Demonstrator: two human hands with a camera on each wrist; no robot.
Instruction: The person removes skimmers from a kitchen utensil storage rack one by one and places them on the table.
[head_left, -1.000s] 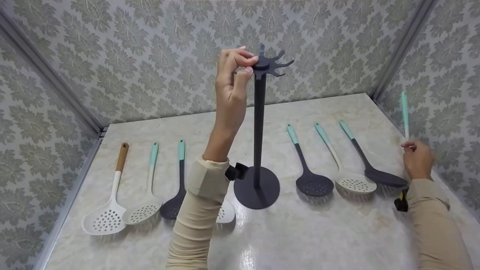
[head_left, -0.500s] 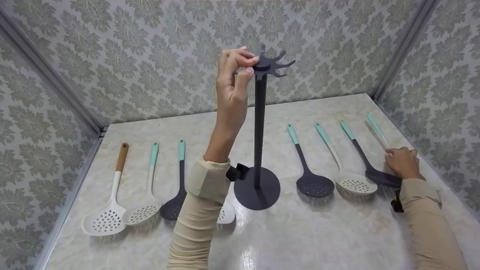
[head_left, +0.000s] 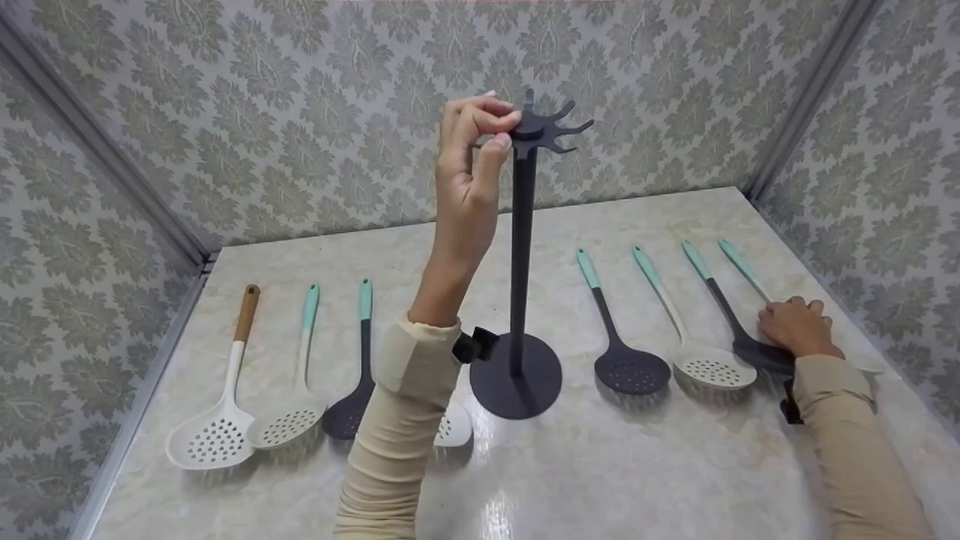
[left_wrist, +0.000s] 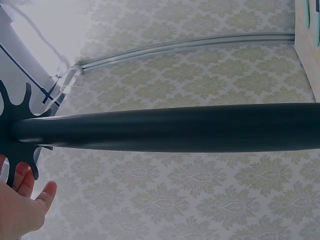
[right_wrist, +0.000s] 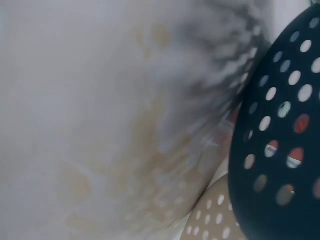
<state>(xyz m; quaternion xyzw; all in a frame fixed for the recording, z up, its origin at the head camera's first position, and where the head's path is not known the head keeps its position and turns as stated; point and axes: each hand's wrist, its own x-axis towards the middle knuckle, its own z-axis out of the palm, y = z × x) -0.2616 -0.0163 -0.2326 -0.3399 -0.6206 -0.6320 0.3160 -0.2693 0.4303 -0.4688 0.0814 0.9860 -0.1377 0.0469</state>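
A black utensil stand rises from a round base, with curved hooks at its top. My left hand pinches the stand's top knob between thumb and fingers. In the left wrist view, the fingers of this hand are beside the hooks and the dark pole crosses the picture. At the far right, my right hand holds the pale shaft of a mint-handled kitchen utensil lying on the table. Hand and sleeve hide most of its head. Next to it lies a black mint-handled skimmer.
Left of that are a beige skimmer and another black skimmer. Across the table lie a brown-handled white skimmer, a beige one and a black one. My left forearm partly covers a white skimmer.
My right hand has moved left and lowered the mint-handled utensil from upright at the table's right edge to lying beside the black skimmer. The left hand stays on the stand's knob.
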